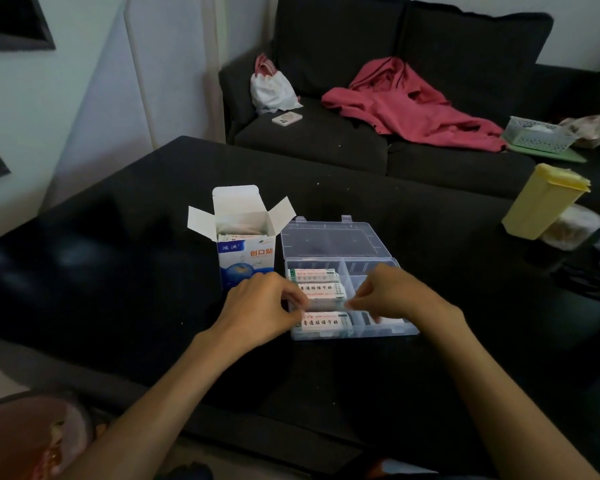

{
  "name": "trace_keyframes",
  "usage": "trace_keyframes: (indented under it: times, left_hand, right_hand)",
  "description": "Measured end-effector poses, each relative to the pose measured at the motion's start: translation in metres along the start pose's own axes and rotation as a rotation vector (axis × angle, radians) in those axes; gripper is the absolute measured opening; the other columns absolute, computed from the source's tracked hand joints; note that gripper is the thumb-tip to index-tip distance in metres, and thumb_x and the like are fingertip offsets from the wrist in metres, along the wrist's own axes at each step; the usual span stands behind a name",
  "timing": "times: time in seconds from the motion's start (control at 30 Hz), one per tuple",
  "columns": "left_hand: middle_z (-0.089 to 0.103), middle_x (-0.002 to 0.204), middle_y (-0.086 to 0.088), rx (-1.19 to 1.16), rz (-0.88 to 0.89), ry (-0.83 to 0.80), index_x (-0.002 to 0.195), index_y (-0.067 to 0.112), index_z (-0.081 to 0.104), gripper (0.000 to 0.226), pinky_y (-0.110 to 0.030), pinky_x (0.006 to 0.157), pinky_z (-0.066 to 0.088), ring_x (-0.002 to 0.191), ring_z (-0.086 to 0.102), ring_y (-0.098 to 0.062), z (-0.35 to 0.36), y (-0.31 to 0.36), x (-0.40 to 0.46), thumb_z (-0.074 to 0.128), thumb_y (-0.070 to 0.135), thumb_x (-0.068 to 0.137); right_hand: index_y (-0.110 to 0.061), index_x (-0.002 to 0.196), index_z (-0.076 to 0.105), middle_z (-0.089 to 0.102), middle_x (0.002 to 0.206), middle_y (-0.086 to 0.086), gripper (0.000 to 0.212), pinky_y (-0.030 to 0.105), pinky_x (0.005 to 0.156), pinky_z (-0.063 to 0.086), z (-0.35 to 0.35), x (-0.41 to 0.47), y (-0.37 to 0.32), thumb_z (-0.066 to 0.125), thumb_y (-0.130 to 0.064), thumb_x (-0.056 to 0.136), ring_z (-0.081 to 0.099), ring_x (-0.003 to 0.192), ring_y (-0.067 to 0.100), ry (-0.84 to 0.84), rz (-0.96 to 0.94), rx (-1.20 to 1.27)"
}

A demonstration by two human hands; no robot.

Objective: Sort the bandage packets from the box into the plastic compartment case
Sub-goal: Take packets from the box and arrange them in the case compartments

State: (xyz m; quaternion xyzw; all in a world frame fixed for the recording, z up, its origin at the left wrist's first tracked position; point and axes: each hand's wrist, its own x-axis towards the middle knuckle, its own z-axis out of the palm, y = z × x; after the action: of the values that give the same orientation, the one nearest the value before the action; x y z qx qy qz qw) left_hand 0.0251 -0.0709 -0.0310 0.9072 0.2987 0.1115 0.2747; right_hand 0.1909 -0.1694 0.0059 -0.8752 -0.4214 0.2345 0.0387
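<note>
Bandage packets [321, 289]: several lie flat in the left-hand compartments of the plastic compartment case [388, 332], printed sides up; more stand inside the box [246, 252].

Plastic compartment case: clear, lid folded back flat behind it, near the middle of the black table [118, 306]. Bare table lies between the case's near wall and the table's near edge, crossed by both forearms. Bare table also to the left of the box and beyond the lid.

Left hand [257, 306]: at the case's left wall, fingers curled, pinching one end of a packet held over the left compartments.

Right hand [392, 292]: over the case's right compartments, fingers curled, pinching the packet's other end.

Box: white and blue, upright, flaps open, touching or just beside the case's left rear corner.

Yellow container [541, 202]: at the table's right edge.

Sofa [326, 140]: beyond the far edge, carrying a red garment [413, 109].
</note>
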Motion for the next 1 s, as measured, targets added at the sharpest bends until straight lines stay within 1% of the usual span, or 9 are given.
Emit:
trace_keyframes:
  times: [0.07, 0.17, 0.27, 0.4, 0.5, 0.63, 0.77, 0.9, 1.0]
  left_hand:
    - [0.068, 0.095, 0.02, -0.055, -0.019, 0.181, 0.099, 0.036, 0.07, 0.017, -0.012, 0.07, 0.048, 0.073, 0.056, 0.009, -0.01, 0.001, -0.001, 0.069, 0.032, 0.083]
    - [0.069, 0.084, 0.015, -0.137, -0.069, 0.67, 0.092, 0.031, 0.072, 0.01, -0.008, 0.057, 0.037, 0.066, 0.058, 0.003, -0.033, -0.001, -0.006, 0.068, 0.033, 0.083]
    - [0.069, 0.102, 0.003, 0.045, -0.051, 0.906, 0.107, 0.022, 0.069, 0.022, -0.016, 0.069, 0.042, 0.09, 0.058, -0.009, -0.048, -0.015, -0.009, 0.059, 0.027, 0.087]
    - [0.044, 0.145, 0.001, 0.29, -0.159, 0.675, 0.135, 0.019, 0.05, 0.039, -0.039, 0.105, 0.031, 0.134, 0.034, -0.019, -0.051, -0.041, -0.006, 0.047, 0.023, 0.096]
    - [0.054, 0.136, 0.004, 0.203, -0.207, 0.613, 0.127, 0.022, 0.058, 0.035, -0.035, 0.101, 0.035, 0.128, 0.041, -0.015, -0.047, -0.054, -0.007, 0.043, 0.03, 0.097]
    - [0.065, 0.101, 0.01, -0.132, -0.364, 0.723, 0.101, 0.027, 0.066, 0.02, -0.023, 0.068, 0.038, 0.094, 0.06, -0.011, -0.052, -0.054, -0.01, 0.056, 0.041, 0.09]
    - [0.055, 0.109, 0.018, -0.36, -0.448, 0.572, 0.113, 0.037, 0.057, 0.037, -0.031, 0.078, 0.048, 0.092, 0.058, -0.007, -0.055, -0.062, -0.005, 0.065, 0.051, 0.079]
    - [0.072, 0.093, 0.007, -0.773, -0.376, 0.441, 0.098, 0.027, 0.068, 0.017, -0.021, 0.058, 0.052, 0.081, 0.065, -0.007, -0.057, -0.056, -0.005, 0.069, 0.022, 0.082]
    - [0.073, 0.077, 0.008, -0.869, -0.374, 0.378, 0.09, 0.022, 0.071, 0.013, -0.014, 0.047, 0.046, 0.066, 0.064, -0.002, -0.06, -0.054, -0.008, 0.071, 0.014, 0.081]
  right_hand:
    - [-0.018, 0.092, 0.07, 0.059, 0.06, -0.003, 0.021, 0.025, 0.068, 0.05, -0.009, -0.005, -0.001, 0.061, -0.037, 0.088, 0.054, 0.059, 0.007, 0.073, -0.025, 0.073]
    - [-0.024, 0.098, 0.067, 0.062, 0.071, -0.003, 0.015, 0.024, 0.063, 0.051, -0.02, -0.012, -0.012, 0.06, -0.033, 0.089, 0.057, 0.061, 0.006, 0.248, -0.134, 0.224]
    - [-0.029, 0.111, 0.063, 0.063, 0.087, -0.007, 0.021, 0.026, 0.071, 0.056, -0.025, -0.008, -0.037, 0.055, -0.024, 0.092, 0.061, 0.073, 0.006, 0.49, -0.37, 0.303]
    - [-0.029, 0.136, 0.044, 0.044, 0.135, -0.002, 0.046, 0.028, 0.102, 0.038, -0.016, 0.012, -0.071, 0.047, -0.01, 0.094, 0.041, 0.123, 0.012, 0.575, -0.541, 0.23]
    - [-0.035, 0.141, 0.033, 0.023, 0.152, -0.005, 0.054, 0.036, 0.113, 0.021, 0.013, 0.028, -0.076, 0.052, -0.019, 0.093, 0.014, 0.14, 0.016, 0.51, -0.54, 0.057]
    - [-0.033, 0.12, 0.06, 0.034, 0.147, -0.007, 0.029, 0.031, 0.11, 0.027, 0.034, 0.032, -0.071, 0.057, -0.031, 0.091, 0.021, 0.137, 0.014, 0.555, -0.533, 0.09]
    - [-0.036, 0.113, 0.066, 0.036, 0.144, -0.011, 0.026, 0.031, 0.109, 0.023, 0.031, 0.026, -0.063, 0.054, -0.029, 0.091, 0.019, 0.135, 0.011, 0.589, -0.54, -0.001]
    - [-0.027, 0.091, 0.074, 0.063, 0.113, -0.009, 0.033, 0.027, 0.084, 0.03, 0.027, 0.01, -0.071, 0.046, -0.04, 0.082, 0.036, 0.113, 0.012, 0.798, -0.535, -0.061]
    - [-0.022, 0.102, 0.072, 0.07, 0.099, -0.005, 0.02, 0.022, 0.07, 0.039, 0.016, -0.003, -0.083, 0.059, -0.03, 0.088, 0.051, 0.094, 0.01, 0.793, -0.592, -0.003]
